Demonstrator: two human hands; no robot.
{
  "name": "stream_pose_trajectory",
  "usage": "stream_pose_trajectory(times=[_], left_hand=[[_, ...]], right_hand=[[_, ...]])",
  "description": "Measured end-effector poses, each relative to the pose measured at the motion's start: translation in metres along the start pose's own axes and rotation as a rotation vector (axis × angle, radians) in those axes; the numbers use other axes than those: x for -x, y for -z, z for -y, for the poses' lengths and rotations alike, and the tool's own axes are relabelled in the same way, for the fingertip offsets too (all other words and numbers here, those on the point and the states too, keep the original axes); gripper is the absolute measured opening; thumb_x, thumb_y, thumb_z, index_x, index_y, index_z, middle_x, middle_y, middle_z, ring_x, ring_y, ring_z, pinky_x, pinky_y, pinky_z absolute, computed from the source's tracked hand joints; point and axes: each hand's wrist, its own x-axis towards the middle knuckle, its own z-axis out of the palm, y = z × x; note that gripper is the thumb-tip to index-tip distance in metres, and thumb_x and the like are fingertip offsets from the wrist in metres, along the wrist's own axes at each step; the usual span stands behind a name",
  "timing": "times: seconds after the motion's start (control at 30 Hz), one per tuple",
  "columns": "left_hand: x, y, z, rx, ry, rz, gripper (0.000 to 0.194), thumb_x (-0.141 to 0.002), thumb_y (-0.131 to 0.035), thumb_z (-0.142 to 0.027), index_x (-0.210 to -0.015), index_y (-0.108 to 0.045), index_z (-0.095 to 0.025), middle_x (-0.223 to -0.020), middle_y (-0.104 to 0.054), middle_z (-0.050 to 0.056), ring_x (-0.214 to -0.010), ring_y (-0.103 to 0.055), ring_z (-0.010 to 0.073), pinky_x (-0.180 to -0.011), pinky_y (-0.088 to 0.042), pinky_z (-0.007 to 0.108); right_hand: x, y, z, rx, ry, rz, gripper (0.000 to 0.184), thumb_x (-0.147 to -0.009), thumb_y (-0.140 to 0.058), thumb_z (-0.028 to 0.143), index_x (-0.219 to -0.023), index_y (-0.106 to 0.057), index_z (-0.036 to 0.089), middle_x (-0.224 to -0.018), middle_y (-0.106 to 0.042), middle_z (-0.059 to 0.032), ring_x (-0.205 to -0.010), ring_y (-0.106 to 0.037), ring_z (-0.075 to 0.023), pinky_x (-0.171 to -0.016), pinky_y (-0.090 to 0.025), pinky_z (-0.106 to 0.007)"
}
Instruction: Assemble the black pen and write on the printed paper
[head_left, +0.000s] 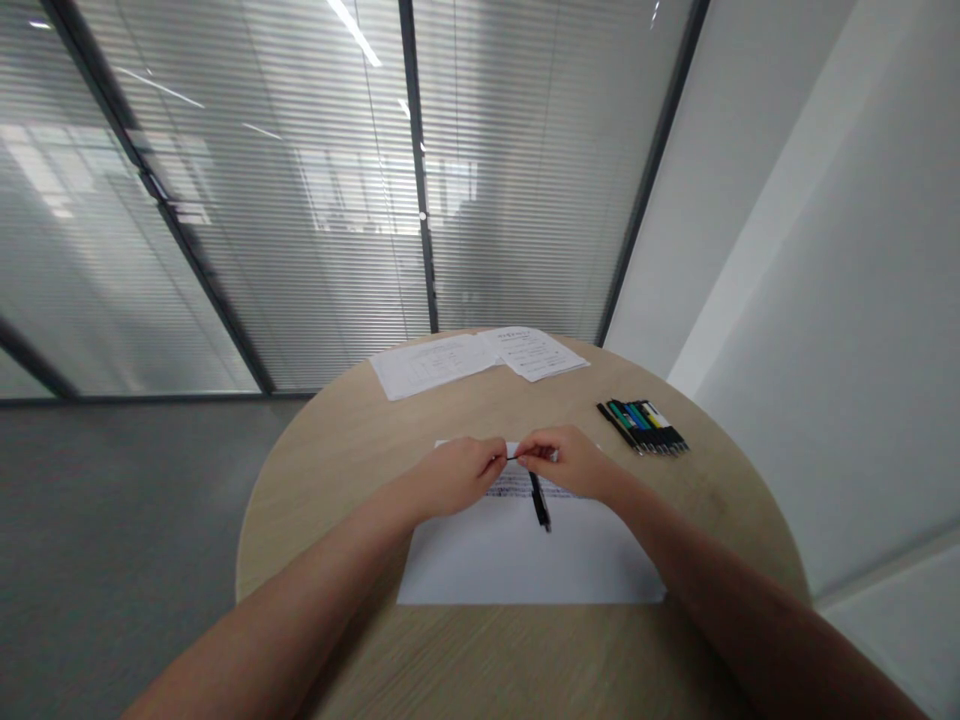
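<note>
My left hand [466, 474] and my right hand [570, 458] meet above the top part of a white sheet of paper [525, 560]. Between their pinched fingertips runs a thin dark stick [511, 458], gripped at both ends; it is too small to tell its exact kind. Just below my right hand, a black pen [540, 503] lies on the sheet, its upper end close to the fingers. Lines of dark writing [514, 487] cross the sheet's upper part, partly covered by my hands.
A row of pens [643, 427] with black, green, blue and yellow parts lies at the right of the round wooden table [315, 500]. Two groups of printed papers [435, 366] overlap at the far edge. Beyond stand a glass partition with blinds [337, 250] and a white wall [847, 300].
</note>
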Motion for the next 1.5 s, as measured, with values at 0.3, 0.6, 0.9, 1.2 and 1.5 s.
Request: stream_pose_trajectory(times=[0.3,0.6,0.9,1.2,1.5], left_hand=[[-0.001,-0.001,0.0,0.053,-0.01,-0.008,0.033,-0.096,-0.029,-0.037,-0.089,-0.057,-0.02,-0.081,-0.065,0.003,-0.07,-0.058,0.0155,-0.058,-0.034,0.026],[-0.001,-0.003,-0.001,0.015,-0.015,-0.012,0.031,-0.095,-0.032,-0.035,-0.088,-0.057,-0.021,-0.079,-0.065,0.003,-0.07,-0.058,0.0163,-0.057,-0.033,0.026],[0.0,-0.004,-0.002,0.049,-0.039,0.038,0.03,-0.094,-0.032,-0.033,-0.091,-0.06,-0.022,-0.082,-0.067,0.003,-0.073,-0.06,0.017,-0.06,-0.038,0.026],[-0.001,-0.007,-0.002,0.122,-0.041,0.102,0.029,-0.094,-0.034,-0.032,-0.099,-0.061,-0.022,-0.093,-0.068,0.004,-0.083,-0.062,0.0173,-0.07,-0.044,0.026],[-0.002,-0.008,0.0,0.144,-0.052,0.136,0.028,-0.093,-0.035,-0.032,-0.102,-0.061,-0.022,-0.096,-0.069,0.004,-0.084,-0.062,0.0179,-0.07,-0.044,0.027]], right_hand=[[0.001,-0.002,0.003,-0.003,-0.004,-0.001,0.015,-0.082,-0.062,0.025,-0.094,-0.068,0.018,-0.074,-0.067,-0.0009,-0.065,-0.057,-0.0112,-0.061,-0.042,-0.021],[0.001,-0.001,0.007,0.044,-0.007,0.02,0.01,-0.083,-0.06,0.025,-0.086,-0.066,0.018,-0.073,-0.066,-0.0004,-0.067,-0.058,-0.0113,-0.061,-0.041,-0.021],[0.001,-0.002,0.006,0.098,0.019,0.069,0.01,-0.082,-0.061,0.023,-0.087,-0.068,0.018,-0.075,-0.068,-0.0001,-0.066,-0.058,-0.0103,-0.061,-0.041,-0.02],[0.001,-0.009,0.002,0.071,0.009,0.131,0.01,-0.083,-0.061,0.026,-0.087,-0.067,0.018,-0.078,-0.069,-0.001,-0.07,-0.061,-0.0118,-0.063,-0.042,-0.021],[0.001,-0.011,0.002,0.083,0.001,0.17,0.011,-0.084,-0.06,0.026,-0.087,-0.067,0.018,-0.079,-0.069,-0.0011,-0.068,-0.06,-0.0112,-0.061,-0.04,-0.021]])
